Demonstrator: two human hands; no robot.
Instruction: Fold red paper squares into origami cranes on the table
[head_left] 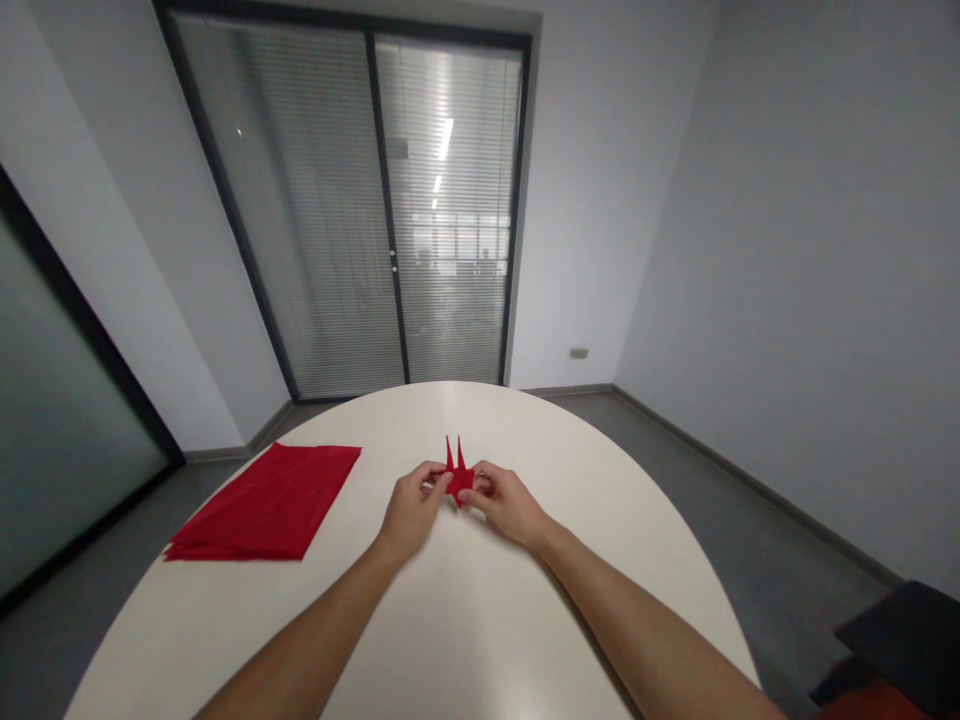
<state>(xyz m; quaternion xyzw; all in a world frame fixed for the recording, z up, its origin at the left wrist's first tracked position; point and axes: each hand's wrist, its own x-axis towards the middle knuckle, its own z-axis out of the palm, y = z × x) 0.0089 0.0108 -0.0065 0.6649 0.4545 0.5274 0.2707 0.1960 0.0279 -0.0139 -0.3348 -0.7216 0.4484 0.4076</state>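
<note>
A small folded red paper piece (457,475) with two pointed tips sticking up is held just above the white round table (465,620). My left hand (411,508) pinches its left side with closed fingers. My right hand (507,502) pinches its right side, fingers also closed. Both forearms reach in from the bottom of the view and the hands nearly touch each other around the paper.
A stack of flat red paper sheets (270,502) lies on the table to the left. Behind the table is a glass door with blinds (390,220). A dark chair (900,640) shows at the bottom right.
</note>
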